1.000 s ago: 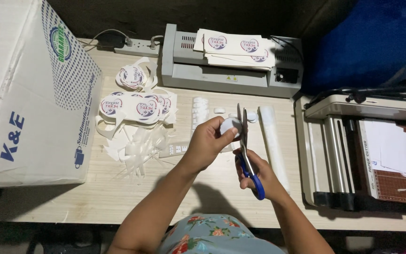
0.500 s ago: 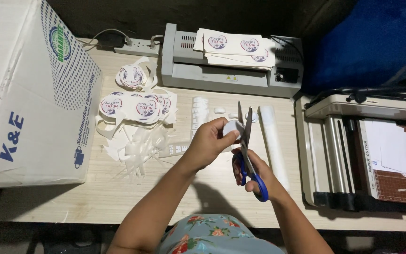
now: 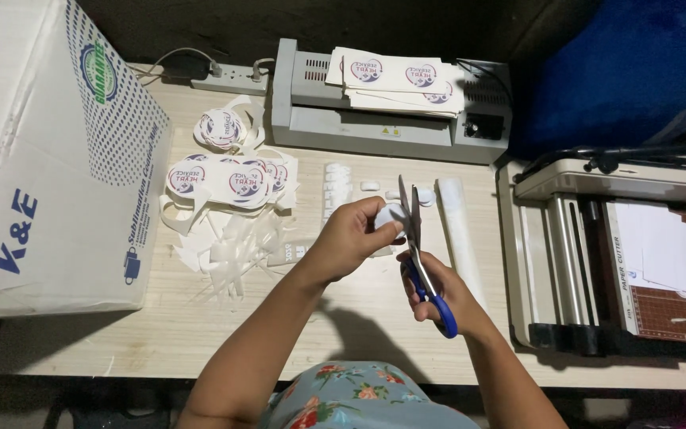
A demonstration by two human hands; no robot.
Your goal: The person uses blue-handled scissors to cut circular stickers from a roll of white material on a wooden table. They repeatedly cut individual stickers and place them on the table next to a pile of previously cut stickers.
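Observation:
My left hand pinches a small round white paper piece above the middle of the wooden table. My right hand grips blue-handled scissors, blades pointing away from me, their edges right beside the paper piece. A pile of round printed stickers and thin white paper scraps lies to the left of my left hand. Small white cut pieces sit just beyond my hands.
A grey laminator with printed sheets on top stands at the back. A big white cardboard box fills the left. A paper cutter stands on the right. A long white strip lies beside the scissors. A power strip is behind.
The scissor blades have closed somewhat against the paper piece, and my right hand has shifted slightly. My left hand keeps its hold on the round piece.

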